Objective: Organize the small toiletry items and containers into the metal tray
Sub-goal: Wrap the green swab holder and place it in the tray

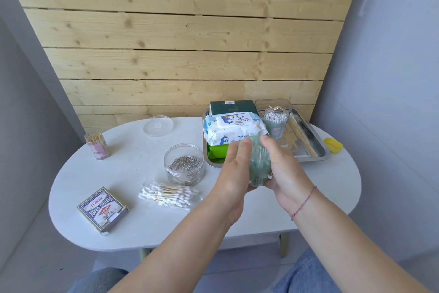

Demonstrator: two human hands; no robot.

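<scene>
Both hands hold a green see-through container of cotton swabs [259, 164] above the table, just in front of the metal tray [319, 153]. My left hand [234, 171] grips its left side and my right hand [283, 169] its right side. In the tray lie a baby wipes pack [234, 130], a green packet [217, 151], a dark green box [231, 107], a cup of cotton swabs [275, 124] and wooden sticks [303, 137]. Loose on the table are a bag of cotton swabs [167, 194], a jar of paper clips [184, 164], a toothpick holder [97, 145] and a clear lid [158, 125].
A box of playing cards [102, 209] lies at the front left of the white oval table [133, 228]. A yellow object [333, 145] sits at the right edge beside the tray. A clear box [273, 103] stands behind the tray against the wooden plank wall.
</scene>
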